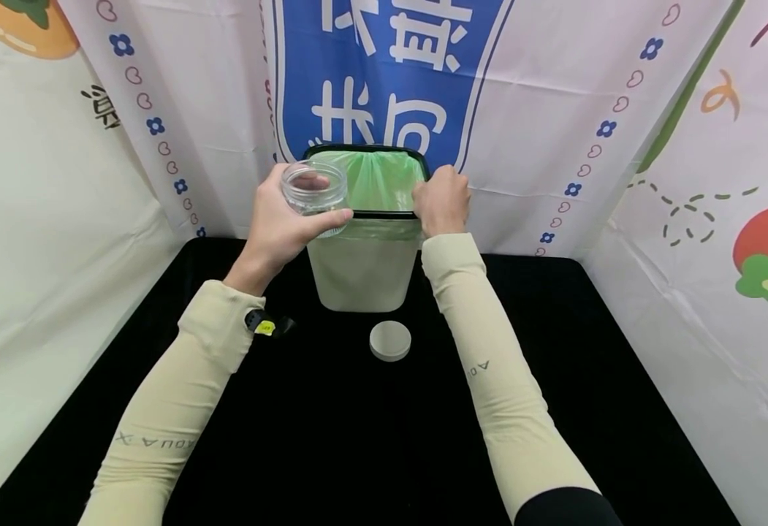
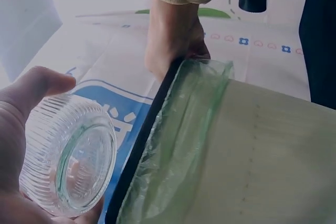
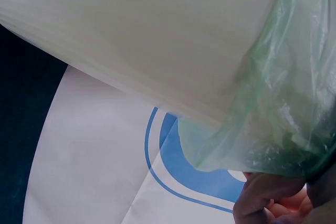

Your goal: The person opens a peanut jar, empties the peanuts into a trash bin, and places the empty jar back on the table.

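A clear ribbed jar (image 1: 314,188), lidless, is gripped by my left hand (image 1: 278,219) above the near left part of the bin's rim. In the left wrist view the jar's round base (image 2: 86,166) faces the camera, thumb on one side and fingers behind. My right hand (image 1: 445,201) grips the black rim at the bin's right side, its fingers (image 3: 268,198) curled by the edge of the green liner bag (image 3: 283,103). The pale trash bin (image 1: 364,270) stands upright with the liner folded over its rim.
A round white lid (image 1: 390,340) lies on the black tabletop (image 1: 331,438) in front of the bin. Printed cloth walls (image 1: 528,95) rise behind and at both sides, with the back one close behind the bin. A dark wrist device (image 1: 259,320) sits on my left cuff.
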